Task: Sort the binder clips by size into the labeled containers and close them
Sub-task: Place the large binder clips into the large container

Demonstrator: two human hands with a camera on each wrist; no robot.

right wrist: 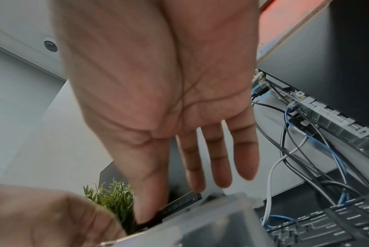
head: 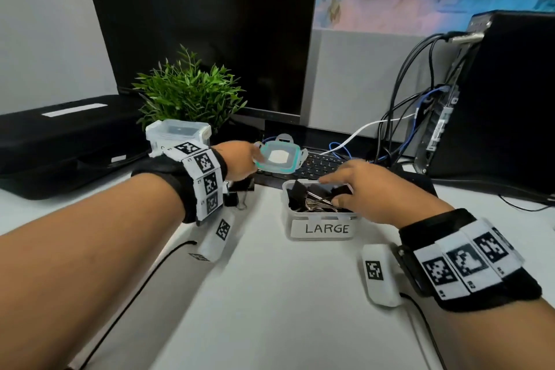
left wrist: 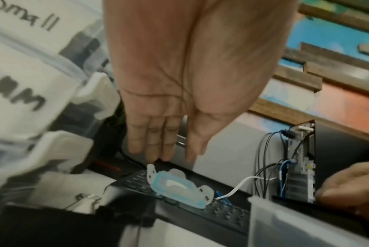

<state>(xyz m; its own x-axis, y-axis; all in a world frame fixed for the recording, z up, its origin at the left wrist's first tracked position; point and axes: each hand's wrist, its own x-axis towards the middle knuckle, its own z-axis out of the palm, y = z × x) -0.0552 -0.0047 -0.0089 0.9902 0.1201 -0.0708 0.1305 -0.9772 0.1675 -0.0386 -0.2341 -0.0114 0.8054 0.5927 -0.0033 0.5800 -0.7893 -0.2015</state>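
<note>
The open clear container labelled LARGE (head: 322,230) stands mid-table with several black binder clips (head: 312,197) inside. My right hand (head: 333,189) hovers over it with fingers straight (right wrist: 219,167), the thumb dipping onto the clips. Its teal-rimmed lid (head: 277,158) lies on the keyboard. My left hand (head: 249,159) reaches to the lid's left edge, fingers straight (left wrist: 154,145); contact is unclear. A loose black clip (head: 234,197) lies by my left wrist. Two closed containers, marked Small (left wrist: 31,21) and medium (left wrist: 16,93), are stacked behind it (head: 177,134).
A black keyboard (head: 318,165) lies just behind the LARGE container, with a monitor (head: 204,30) and a green plant (head: 189,90) beyond. A computer tower (head: 495,99) with many cables stands at the right. A long black case (head: 66,135) lies at the left.
</note>
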